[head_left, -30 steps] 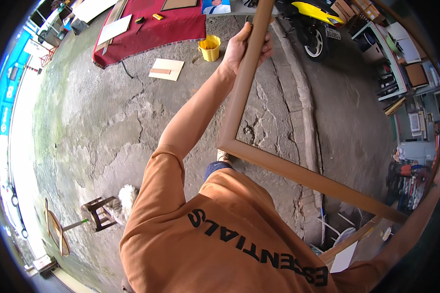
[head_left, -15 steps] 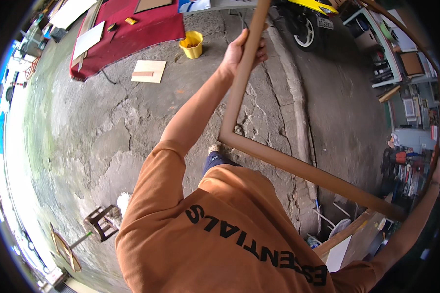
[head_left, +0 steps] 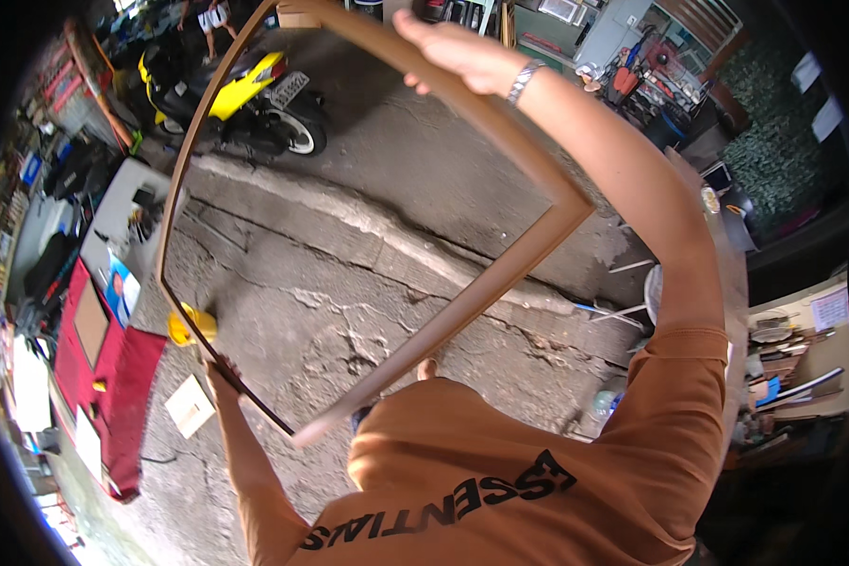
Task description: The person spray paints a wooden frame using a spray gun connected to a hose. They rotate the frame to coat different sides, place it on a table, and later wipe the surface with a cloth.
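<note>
Frame: the brown frame hangs between both hands in front of the torso, aslant above the floor; its opening faces the camera.
Span: the hands sit on opposite rails, so the frame lies rightward of the left hand and down-left of the right.
Long axis: cannot be told, as the fisheye bends the rails.
Left hand: grasps the thin, dark-edged rail, near the lowest corner.
Right hand: grasps the broad upper-right rail, fingertips showing at its inner edge, thumb straight; well apart from the rightmost corner.
Rails: smooth, with a soft sheen, apparently wood; the corners look mitred.
Floor: rough grey concrete, cracked, crossed by a raised ridge.
Bucket: yellow, round, partly behind the left rail.
Cloth: red, draped over a table beyond the left hand.
</note>
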Demonstrator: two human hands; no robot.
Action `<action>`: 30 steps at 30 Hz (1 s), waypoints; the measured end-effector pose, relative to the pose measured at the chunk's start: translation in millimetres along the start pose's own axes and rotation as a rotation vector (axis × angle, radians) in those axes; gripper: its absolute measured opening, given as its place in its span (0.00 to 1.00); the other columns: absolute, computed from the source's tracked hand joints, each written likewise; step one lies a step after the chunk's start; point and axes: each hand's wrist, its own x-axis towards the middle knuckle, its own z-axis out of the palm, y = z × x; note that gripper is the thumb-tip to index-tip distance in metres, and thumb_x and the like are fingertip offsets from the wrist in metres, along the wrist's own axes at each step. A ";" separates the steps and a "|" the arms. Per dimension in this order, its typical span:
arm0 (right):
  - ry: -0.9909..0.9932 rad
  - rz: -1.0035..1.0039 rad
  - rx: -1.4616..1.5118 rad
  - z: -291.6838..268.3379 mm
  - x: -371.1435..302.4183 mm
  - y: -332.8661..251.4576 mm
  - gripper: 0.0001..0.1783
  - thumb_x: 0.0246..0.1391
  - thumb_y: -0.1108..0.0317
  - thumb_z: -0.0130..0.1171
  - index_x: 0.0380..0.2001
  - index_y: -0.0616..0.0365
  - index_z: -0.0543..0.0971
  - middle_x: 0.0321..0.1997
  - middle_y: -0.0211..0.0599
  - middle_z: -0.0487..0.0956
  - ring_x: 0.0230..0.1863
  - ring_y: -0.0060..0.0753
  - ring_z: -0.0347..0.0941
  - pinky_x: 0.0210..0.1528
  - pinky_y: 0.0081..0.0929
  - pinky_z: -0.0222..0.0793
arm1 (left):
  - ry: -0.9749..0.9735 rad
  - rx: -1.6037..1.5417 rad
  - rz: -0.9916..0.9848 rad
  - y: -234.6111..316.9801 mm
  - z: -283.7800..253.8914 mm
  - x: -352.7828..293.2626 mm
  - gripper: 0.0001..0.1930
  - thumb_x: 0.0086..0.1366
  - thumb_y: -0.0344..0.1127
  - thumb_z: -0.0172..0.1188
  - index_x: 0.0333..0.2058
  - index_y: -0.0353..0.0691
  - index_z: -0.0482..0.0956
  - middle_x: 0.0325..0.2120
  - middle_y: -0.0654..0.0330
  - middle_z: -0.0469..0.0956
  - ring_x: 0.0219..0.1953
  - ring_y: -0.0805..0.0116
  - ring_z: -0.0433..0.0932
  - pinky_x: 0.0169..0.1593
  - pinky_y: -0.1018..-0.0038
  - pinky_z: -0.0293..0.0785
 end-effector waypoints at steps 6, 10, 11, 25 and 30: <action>-0.261 -0.117 0.091 -23.1 35.6 11.1 0.42 0.62 0.32 0.35 0.35 0.66 0.76 0.30 0.37 0.73 0.30 0.24 0.73 0.35 0.26 0.75 | 0.341 0.039 -0.056 -39.6 42.2 -29.9 0.25 0.68 0.63 0.36 0.29 0.50 0.71 0.20 0.69 0.66 0.20 0.69 0.64 0.23 0.71 0.60; -0.305 -0.177 0.090 -52.4 47.1 12.2 0.39 0.62 0.32 0.36 0.31 0.61 0.76 0.26 0.32 0.72 0.29 0.23 0.72 0.31 0.26 0.72 | 0.417 0.000 -0.036 -55.3 78.3 -33.9 0.23 0.68 0.61 0.38 0.29 0.51 0.69 0.20 0.70 0.66 0.19 0.71 0.63 0.21 0.72 0.58; -0.306 -0.191 0.092 -61.1 50.4 15.3 0.39 0.62 0.32 0.36 0.31 0.61 0.76 0.26 0.32 0.72 0.29 0.22 0.71 0.30 0.26 0.72 | 0.404 -0.011 -0.018 -58.0 90.1 -33.2 0.22 0.68 0.61 0.38 0.29 0.51 0.69 0.20 0.70 0.66 0.19 0.72 0.62 0.21 0.73 0.58; 0.222 -0.197 0.094 -254.4 104.3 185.7 0.25 0.65 0.49 0.48 0.38 0.66 0.74 0.23 0.34 0.76 0.22 0.23 0.71 0.27 0.26 0.70 | 0.150 0.012 0.085 -64.6 346.2 91.3 0.30 0.58 0.74 0.50 0.26 0.50 0.70 0.18 0.69 0.68 0.15 0.75 0.63 0.18 0.78 0.60; 0.590 -0.054 0.024 -354.6 66.8 286.5 0.23 0.67 0.49 0.45 0.33 0.60 0.74 0.19 0.29 0.73 0.18 0.19 0.67 0.22 0.22 0.64 | -0.039 0.161 0.064 -69.1 520.4 172.2 0.28 0.62 0.71 0.47 0.26 0.52 0.69 0.17 0.70 0.66 0.15 0.77 0.63 0.16 0.79 0.59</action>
